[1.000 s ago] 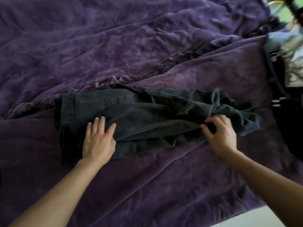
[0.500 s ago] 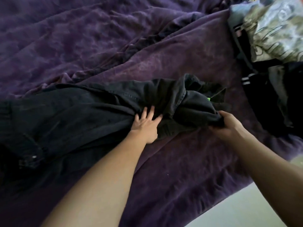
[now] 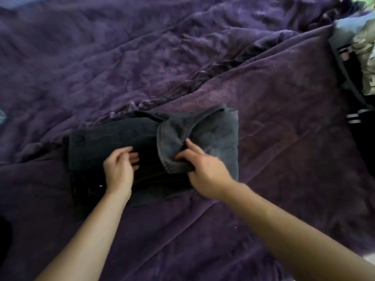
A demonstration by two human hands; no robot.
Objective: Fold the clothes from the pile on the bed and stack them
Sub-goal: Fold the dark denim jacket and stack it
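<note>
Since half a second ago the leg end of the dark jeans (image 3: 113, 147) has been carried leftward, now doubled over the middle. Right hand (image 3: 203, 169) pinches the folded-over hem; left hand (image 3: 119, 169), fingers loosely curled, holds nothing and rests on the waist half, nearer the fold's landing spot. Jeans' long axis runs left-right on the bed (image 3: 284, 138); unfolded clothes pile (image 3: 363, 63) lies far right, nothing between.
</note>
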